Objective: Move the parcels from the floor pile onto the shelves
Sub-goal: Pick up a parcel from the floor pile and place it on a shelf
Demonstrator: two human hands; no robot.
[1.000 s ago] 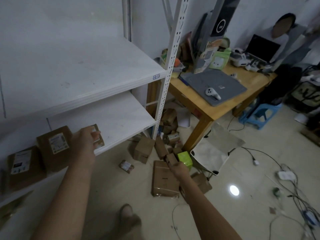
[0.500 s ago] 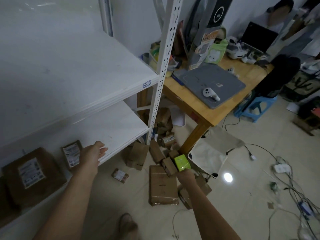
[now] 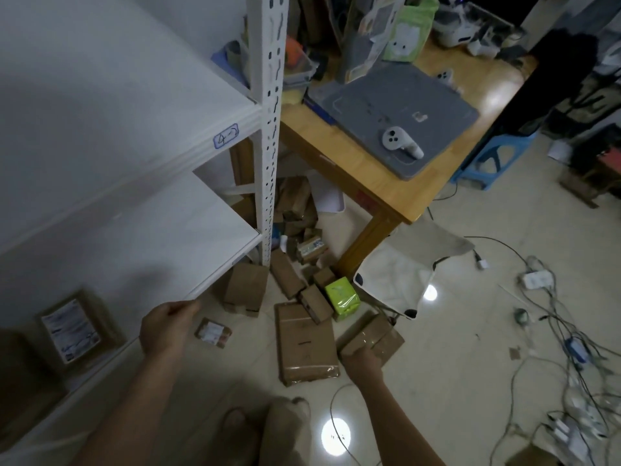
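Note:
The floor pile lies beside the white shelf post (image 3: pixel 268 129): a large flat brown parcel (image 3: pixel 305 344), a green box (image 3: pixel 342 295), a small brown box (image 3: pixel 314 302), an upright brown box (image 3: pixel 245 287) and a little labelled packet (image 3: pixel 213 331). More parcels (image 3: pixel 299 227) sit under the table. My right hand (image 3: pixel 363 363) grips the near end of a taped brown parcel (image 3: pixel 376 334) on the floor. My left hand (image 3: pixel 166 327) hangs loosely curled at the front edge of the lower shelf (image 3: pixel 151 250), holding nothing. A labelled parcel (image 3: pixel 72 327) rests on that shelf.
A wooden table (image 3: pixel 369 176) carries a grey mat (image 3: pixel 396 105) with a white controller (image 3: pixel 398 142). A white cloth bag (image 3: pixel 400 277) leans on its leg. Cables and plugs (image 3: pixel 554 331) spread over the right floor. A blue stool (image 3: pixel 494 159) stands behind. My foot (image 3: pixel 235 428) is below.
My left hand let go of the small parcel on the lower shelf and drew back to the shelf edge. My right hand moved from beside the green box to the taped parcel.

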